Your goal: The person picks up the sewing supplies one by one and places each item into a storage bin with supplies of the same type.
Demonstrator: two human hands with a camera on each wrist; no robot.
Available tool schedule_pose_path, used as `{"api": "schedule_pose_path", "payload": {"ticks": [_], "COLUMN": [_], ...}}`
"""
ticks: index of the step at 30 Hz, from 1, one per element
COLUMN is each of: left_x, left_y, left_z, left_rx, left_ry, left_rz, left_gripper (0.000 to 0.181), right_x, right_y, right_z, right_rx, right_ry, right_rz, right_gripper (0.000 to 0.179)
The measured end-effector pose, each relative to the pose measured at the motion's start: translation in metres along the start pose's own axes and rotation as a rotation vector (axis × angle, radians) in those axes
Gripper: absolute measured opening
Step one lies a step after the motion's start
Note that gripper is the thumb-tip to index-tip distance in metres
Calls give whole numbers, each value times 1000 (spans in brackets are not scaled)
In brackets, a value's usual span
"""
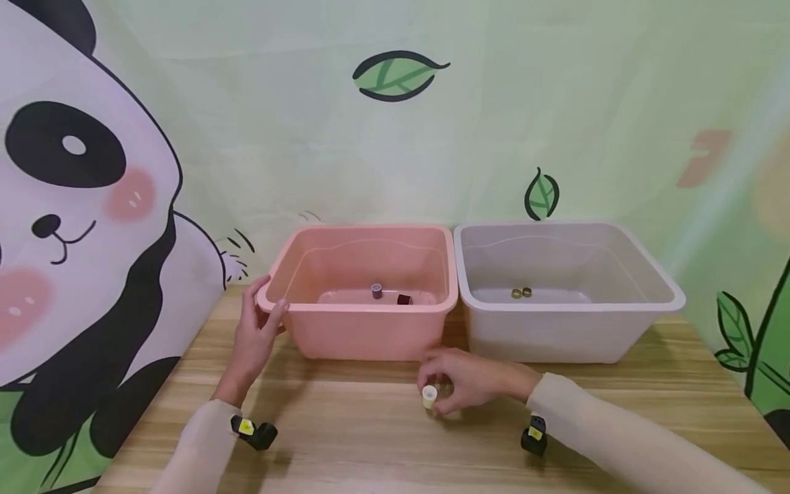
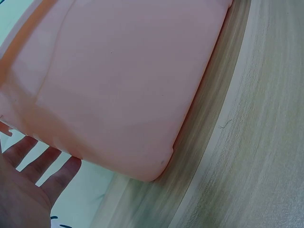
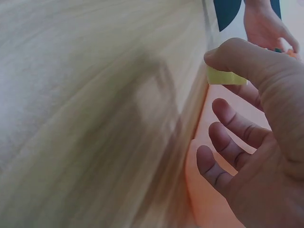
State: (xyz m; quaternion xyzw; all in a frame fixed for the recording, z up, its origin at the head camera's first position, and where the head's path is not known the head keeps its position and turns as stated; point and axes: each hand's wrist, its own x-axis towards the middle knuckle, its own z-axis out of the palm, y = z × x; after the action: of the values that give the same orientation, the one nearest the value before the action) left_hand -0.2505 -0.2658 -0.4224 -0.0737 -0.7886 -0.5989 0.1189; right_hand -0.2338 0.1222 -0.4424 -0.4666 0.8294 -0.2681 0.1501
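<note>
My left hand [image 1: 254, 343] grips the left end of the pink tub's [image 1: 364, 335] rim, thumb over the near corner. In the left wrist view its fingers [image 2: 61, 178] reach along the tub's end wall. Over the wooden table, in front of the pink tub, my right hand [image 1: 472, 377] pinches a small pale yellow cylinder [image 1: 428, 398] with a hollow white top. Thumb and forefinger hold that yellow cylinder [image 3: 223, 77] in the right wrist view, where the other fingers are spread and loosely bent. A greyish cylinder [image 1: 376, 291] and a dark brown one [image 1: 404, 300] lie inside the pink tub.
A pale grey tub [image 1: 555, 336] stands close on the pink tub's right, with two small brass-coloured rings [image 1: 516, 293] on its floor. Behind both tubs hangs a green backdrop [image 1: 296, 123] printed with a panda and leaves. The wooden table [image 1: 352, 439] extends in front of them.
</note>
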Motion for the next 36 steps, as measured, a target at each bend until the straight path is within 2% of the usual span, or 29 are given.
{"api": "schedule_pose_path", "payload": {"ticks": [11,22,36], "left_x": [-1,0,1], "left_y": [0,-2,-2], "left_z": [1,1,1], "left_rx": [7,18,13], "left_ry": [1,6,5], "left_rz": [0,7,6], "left_gripper": [68,68,68], "right_x": [-4,-6,-10], "right_y": [-15,-25,-45], "right_z": [-11,-19,-35], "right_rx": [-46,-78,-114], "right_ry": [-14,1,-12], "right_rz": [16,-29,-37], "right_gripper": [25,25,25]}}
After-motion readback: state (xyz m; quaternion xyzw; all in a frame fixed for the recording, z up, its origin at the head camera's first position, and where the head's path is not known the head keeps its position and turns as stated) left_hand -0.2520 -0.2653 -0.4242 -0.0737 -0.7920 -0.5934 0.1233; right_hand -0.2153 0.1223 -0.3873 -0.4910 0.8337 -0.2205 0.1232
